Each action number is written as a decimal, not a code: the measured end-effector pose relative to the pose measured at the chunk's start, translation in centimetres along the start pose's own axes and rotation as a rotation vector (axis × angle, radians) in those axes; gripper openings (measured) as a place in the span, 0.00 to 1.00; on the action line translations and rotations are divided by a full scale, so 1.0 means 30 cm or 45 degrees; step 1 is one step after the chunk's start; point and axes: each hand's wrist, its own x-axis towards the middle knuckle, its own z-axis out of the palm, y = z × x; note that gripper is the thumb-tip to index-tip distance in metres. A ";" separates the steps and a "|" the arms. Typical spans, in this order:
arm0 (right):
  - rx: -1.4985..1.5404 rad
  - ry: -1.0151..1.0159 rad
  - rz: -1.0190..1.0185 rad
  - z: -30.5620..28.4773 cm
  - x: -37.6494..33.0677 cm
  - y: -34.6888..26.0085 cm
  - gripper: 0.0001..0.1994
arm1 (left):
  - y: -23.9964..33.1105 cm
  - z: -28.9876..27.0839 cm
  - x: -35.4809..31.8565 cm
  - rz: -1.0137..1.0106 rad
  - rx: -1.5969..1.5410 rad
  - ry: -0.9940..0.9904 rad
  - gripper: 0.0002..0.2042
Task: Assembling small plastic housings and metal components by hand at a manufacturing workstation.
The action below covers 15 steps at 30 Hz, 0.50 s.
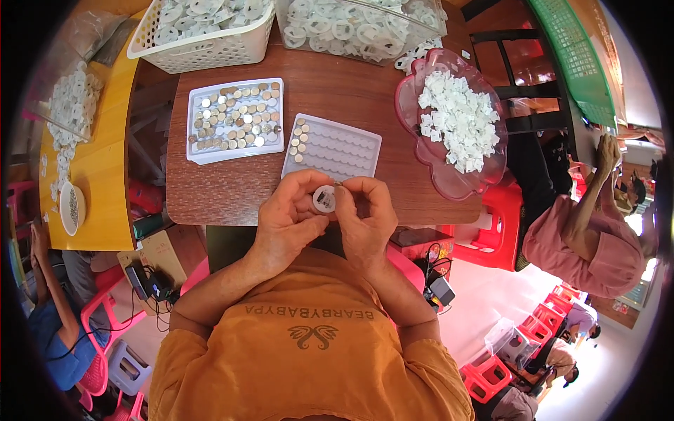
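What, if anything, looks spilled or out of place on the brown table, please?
A few white rings lie loose on the brown table between the clear bin and pink bowl, outside any container. Otherwise nothing stands out.

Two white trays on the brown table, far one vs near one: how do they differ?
The far tray is nearly full of small round metal discs lying in a loose heap; the near tray holds only a few, set in two short columns at its left end. The near tray shows rows of empty pockets and sits closer to the hands. Both are white, rectangular and flat on the table.

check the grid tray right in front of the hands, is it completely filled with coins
No, the grid tray holds only a few round metal pieces at its left end.
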 end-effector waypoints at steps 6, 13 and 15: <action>0.299 -0.073 0.228 -0.006 0.023 -0.037 0.05 | -0.032 -0.070 0.025 0.722 1.021 -0.131 0.16; 0.384 -0.089 0.311 0.002 0.009 -0.059 0.05 | -0.020 -0.087 0.036 1.248 1.682 -0.140 0.15; 0.341 -0.098 0.292 0.000 0.003 -0.052 0.05 | -0.008 -0.076 0.026 1.154 1.636 -0.155 0.14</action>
